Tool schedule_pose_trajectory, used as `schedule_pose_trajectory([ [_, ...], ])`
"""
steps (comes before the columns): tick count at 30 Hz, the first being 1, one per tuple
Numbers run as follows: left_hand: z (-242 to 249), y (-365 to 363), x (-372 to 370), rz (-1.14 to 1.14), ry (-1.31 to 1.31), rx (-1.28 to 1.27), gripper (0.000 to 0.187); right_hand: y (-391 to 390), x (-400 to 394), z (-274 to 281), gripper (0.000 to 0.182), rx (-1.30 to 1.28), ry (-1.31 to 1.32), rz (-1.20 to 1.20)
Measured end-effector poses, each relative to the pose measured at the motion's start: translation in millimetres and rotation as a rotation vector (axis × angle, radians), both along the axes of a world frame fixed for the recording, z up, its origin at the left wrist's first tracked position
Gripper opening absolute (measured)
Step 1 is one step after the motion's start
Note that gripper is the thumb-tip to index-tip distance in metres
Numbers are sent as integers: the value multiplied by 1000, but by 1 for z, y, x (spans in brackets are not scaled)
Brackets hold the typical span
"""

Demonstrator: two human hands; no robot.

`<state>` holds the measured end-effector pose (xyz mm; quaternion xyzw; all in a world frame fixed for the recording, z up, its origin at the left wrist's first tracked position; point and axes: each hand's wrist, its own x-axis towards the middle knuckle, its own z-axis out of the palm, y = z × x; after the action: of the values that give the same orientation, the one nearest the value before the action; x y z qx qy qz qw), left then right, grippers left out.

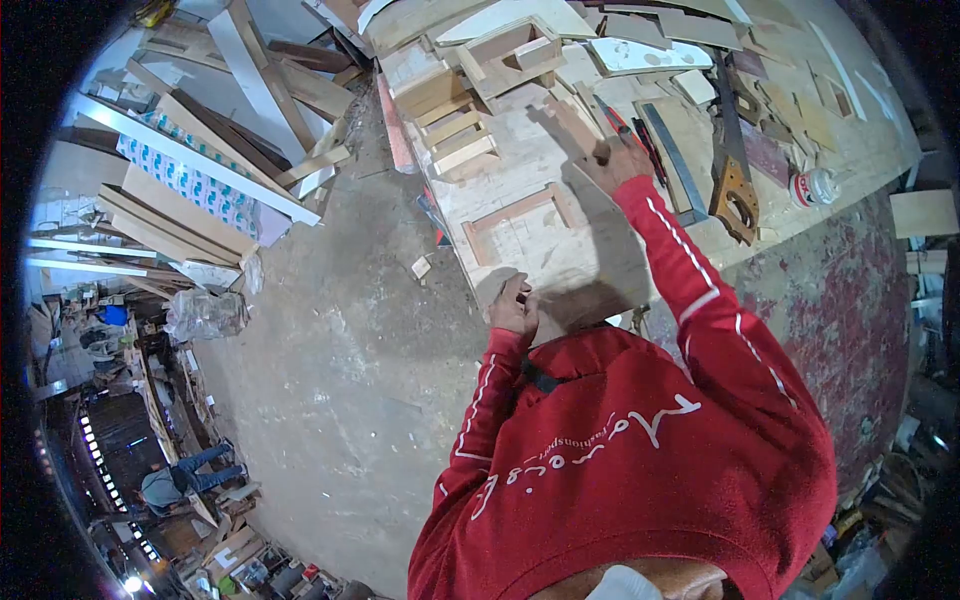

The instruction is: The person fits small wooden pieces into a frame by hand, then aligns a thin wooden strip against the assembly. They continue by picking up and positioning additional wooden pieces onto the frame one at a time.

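On the desk (525, 165), a three-sided wooden frame (512, 208) lies flat between the hands, the left hand (513, 306) at the near left edge with its grip loosely curled, though I cannot tell whether it holds anything. Farther right, the right hand (620, 163) reaches beside a wooden strip (572, 128), its grip bent and its hold unclear, with a metal bar (672, 158) and handsaw (736, 200) to its right.

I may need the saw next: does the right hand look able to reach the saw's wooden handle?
Likely yes: the saw's wooden handle lies uncovered near the right hand, with only low things like the flat metal strip between.
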<state>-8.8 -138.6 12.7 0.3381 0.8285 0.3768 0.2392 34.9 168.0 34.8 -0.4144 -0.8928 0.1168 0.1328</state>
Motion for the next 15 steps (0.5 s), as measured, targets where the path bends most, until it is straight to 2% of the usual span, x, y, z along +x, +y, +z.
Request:
schedule_pose_trajectory([
  [2,15,7,6,-9,-5,69,31,-25,26,12,39,-167,209,2],
  [4,20,26,6,12,-193,246,37,-55,49,18,38,-368,330,-11],
  [6,15,48,6,22,-209,275,43,-83,71,10,35,-503,465,80],
  [8,4,67,10,230,-525,566,42,-111,88,5,32,-545,476,125],
  [9,5,71,11,232,-529,560,42,-122,95,10,32,-611,370,119],
  [10,6,74,13,286,-647,534,39,-133,102,9,32,-488,427,200],
  [11,7,76,15,340,-764,506,36,-141,107,9,33,-542,355,170],
  [15,-28,70,20,343,-745,420,31,-157,122,-3,34,-692,240,129],
])
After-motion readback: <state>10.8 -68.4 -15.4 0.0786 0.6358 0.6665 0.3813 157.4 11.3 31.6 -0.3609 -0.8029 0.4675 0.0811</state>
